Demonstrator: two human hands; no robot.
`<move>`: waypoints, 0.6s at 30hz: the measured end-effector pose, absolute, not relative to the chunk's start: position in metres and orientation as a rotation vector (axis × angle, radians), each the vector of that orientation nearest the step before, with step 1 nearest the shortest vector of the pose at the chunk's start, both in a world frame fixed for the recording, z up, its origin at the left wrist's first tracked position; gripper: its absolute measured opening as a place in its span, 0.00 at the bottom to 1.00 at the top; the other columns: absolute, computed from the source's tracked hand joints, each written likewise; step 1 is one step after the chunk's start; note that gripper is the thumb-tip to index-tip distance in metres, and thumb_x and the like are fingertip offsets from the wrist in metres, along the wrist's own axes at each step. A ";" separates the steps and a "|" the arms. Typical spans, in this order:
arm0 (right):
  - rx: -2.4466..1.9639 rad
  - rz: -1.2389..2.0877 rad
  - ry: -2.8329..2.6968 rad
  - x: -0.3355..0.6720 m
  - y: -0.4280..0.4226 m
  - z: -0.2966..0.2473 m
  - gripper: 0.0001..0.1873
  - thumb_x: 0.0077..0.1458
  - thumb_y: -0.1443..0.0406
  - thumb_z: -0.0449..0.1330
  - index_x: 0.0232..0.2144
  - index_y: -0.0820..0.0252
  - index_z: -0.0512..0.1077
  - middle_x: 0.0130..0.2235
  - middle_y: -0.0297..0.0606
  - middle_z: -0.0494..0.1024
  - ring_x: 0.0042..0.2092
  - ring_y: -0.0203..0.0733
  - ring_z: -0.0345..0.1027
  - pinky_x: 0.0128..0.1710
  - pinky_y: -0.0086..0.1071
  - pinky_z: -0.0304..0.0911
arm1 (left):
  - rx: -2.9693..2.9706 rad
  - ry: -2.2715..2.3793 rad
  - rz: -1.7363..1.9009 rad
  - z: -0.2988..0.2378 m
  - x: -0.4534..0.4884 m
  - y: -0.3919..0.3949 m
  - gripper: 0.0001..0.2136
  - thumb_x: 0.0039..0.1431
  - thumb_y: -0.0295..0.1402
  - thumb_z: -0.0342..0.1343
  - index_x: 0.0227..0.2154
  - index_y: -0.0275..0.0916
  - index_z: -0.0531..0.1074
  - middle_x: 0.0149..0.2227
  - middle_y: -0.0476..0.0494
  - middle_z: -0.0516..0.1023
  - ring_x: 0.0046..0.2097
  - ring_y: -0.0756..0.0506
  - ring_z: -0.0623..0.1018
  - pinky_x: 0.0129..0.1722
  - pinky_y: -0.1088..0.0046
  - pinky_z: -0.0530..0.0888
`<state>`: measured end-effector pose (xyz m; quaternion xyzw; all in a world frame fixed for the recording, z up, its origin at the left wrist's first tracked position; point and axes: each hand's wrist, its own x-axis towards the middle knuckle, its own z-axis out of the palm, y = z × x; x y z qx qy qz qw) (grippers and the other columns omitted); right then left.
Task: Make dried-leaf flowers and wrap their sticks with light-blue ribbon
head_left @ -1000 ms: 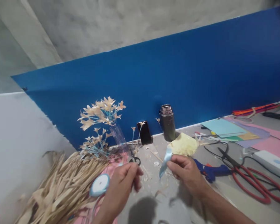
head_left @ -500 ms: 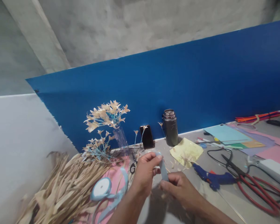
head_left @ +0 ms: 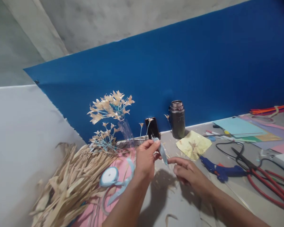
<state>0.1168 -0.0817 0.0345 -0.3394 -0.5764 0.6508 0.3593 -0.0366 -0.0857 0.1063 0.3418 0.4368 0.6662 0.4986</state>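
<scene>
My left hand [head_left: 145, 156] pinches a short strip of light blue ribbon [head_left: 163, 152] between thumb and fingertips, above the table. The strip hangs down at a slant to the right. My right hand [head_left: 189, 172] points its index finger at the strip's lower end, touching or almost touching it; the thumb sits apart below. A roll of the same ribbon [head_left: 109, 176] lies left of my left forearm, its loose tail trailing over pink paper [head_left: 113, 167]. Behind the hands, pale dried-husk flowers [head_left: 111, 105] on blue stems stand in a clear bottle [head_left: 126, 129].
Dried husks [head_left: 75, 179] pile up at left. A phone [head_left: 152, 127] and a dark flask [head_left: 178, 121] stand along the blue panel [head_left: 156, 75]. To the right lie yellow paper [head_left: 203, 143], a blue glue gun [head_left: 221, 168], red-handled scissors [head_left: 262, 181] and coloured sheets [head_left: 239, 126].
My right thumb and index finger have come apart from the ribbon strip they gripped; the index finger is now stretched out. My left hand keeps its pinch. The camera view has tilted downward slightly.
</scene>
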 end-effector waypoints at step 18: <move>-1.179 1.348 -1.642 0.121 -0.068 0.029 0.17 0.44 0.68 0.55 0.35 0.63 0.79 0.17 0.28 0.66 0.21 0.37 0.57 0.24 0.30 0.52 | 1.081 1.068 1.741 0.119 -0.030 -0.103 0.12 0.45 0.37 0.71 0.21 0.38 0.73 0.24 0.50 0.74 0.26 0.52 0.71 0.27 0.77 0.68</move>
